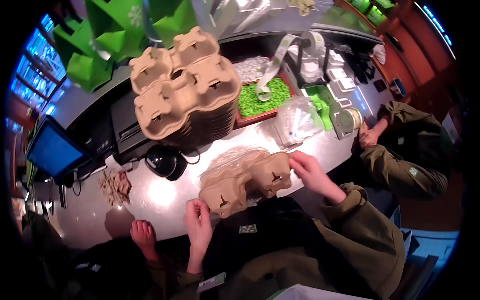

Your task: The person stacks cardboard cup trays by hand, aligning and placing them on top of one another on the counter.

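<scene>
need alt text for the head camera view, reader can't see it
A person's left hand and right hand hold a cardboard cup carrier at a shiny counter. Beyond stands a stack of carriers, beside a red tray of green bits.

Fisheye on the head view: black corners, heavy bowing toward the edges. Steel counter [160, 202] is bright, one glare spot blown out left of center, round shadow lower left. Clear plastic bag [298, 121] throws highlights. Monitor [57, 147] and strip light [434, 24] run saturated blue. Dark apron [280, 225] nearly crushed to black. Cup carrier [220, 197] reads clearly; far left edge dim and soft.
</scene>
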`<move>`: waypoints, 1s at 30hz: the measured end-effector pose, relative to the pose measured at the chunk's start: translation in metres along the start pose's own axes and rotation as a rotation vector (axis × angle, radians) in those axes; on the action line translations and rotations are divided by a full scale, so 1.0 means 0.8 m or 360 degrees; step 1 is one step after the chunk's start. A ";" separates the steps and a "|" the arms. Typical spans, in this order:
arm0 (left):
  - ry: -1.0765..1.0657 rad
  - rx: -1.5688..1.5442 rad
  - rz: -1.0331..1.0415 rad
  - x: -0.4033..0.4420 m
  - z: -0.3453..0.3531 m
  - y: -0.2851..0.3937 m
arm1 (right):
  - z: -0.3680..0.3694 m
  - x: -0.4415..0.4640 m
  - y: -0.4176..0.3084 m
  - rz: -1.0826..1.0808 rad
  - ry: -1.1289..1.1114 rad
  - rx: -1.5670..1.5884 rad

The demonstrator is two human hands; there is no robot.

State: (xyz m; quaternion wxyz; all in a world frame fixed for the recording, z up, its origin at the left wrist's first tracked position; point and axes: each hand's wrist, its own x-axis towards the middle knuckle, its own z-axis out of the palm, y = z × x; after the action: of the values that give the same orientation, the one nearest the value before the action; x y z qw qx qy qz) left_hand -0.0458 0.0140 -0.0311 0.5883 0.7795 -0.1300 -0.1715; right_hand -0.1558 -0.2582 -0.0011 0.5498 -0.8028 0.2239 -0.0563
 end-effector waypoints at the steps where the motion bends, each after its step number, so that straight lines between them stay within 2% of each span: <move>1: 0.0017 -0.0120 -0.0016 -0.001 -0.008 0.019 | -0.007 0.001 -0.015 -0.0106 0.0000 0.0020; 3: 0.0207 0.0023 0.0296 0.005 -0.028 0.061 | -0.028 0.013 -0.059 -0.0269 -0.0009 0.0085; 5: 0.0498 -0.0206 0.0682 0.040 -0.039 0.108 | -0.041 0.037 -0.114 -0.0401 0.0065 0.0219; 7: 0.0695 -0.0167 0.1168 0.106 -0.052 0.138 | -0.032 0.083 -0.154 -0.0537 0.0117 0.0406; 10: 0.0551 -0.0030 0.1098 0.172 -0.085 0.182 | -0.028 0.134 -0.187 -0.0504 -0.0047 0.0740; 12: 0.0516 -0.0355 0.0985 0.190 -0.096 0.221 | -0.037 0.152 -0.187 -0.0511 -0.0391 0.1026; 14: 0.0427 -0.0534 0.1014 0.201 -0.102 0.247 | -0.032 0.147 -0.183 -0.0474 -0.0289 0.1069; 15: 0.0496 -0.0314 0.1074 0.211 -0.104 0.243 | -0.023 0.147 -0.176 -0.0479 -0.0314 0.1245; 16: 0.0559 -0.0091 0.1116 0.221 -0.104 0.232 | -0.009 0.139 -0.176 -0.0401 -0.0181 0.1365; 18: 0.0325 0.0330 0.1042 0.233 -0.094 0.191 | 0.013 0.144 -0.165 -0.0415 -0.0102 0.1446; 20: 0.0531 0.1027 0.1280 0.246 -0.071 0.150 | 0.031 0.150 -0.165 -0.0393 -0.0126 0.1462; 24: 0.0295 0.0992 0.1213 0.235 -0.043 0.141 | 0.062 0.154 -0.173 -0.0362 -0.0240 0.1669; 28: 0.0207 0.0963 0.1346 0.240 -0.045 0.140 | 0.066 0.146 -0.162 -0.0041 -0.0378 0.1587; 30: 0.0326 0.0958 0.1459 0.240 -0.042 0.145 | 0.064 0.156 -0.147 -0.0034 -0.0310 0.1374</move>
State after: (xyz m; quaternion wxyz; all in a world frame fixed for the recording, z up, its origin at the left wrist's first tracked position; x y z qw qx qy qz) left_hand 0.1427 -0.0663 0.0667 0.3637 0.7895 -0.4411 0.2232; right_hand 0.0078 -0.2322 0.0666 0.8526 -0.5034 0.1188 -0.0744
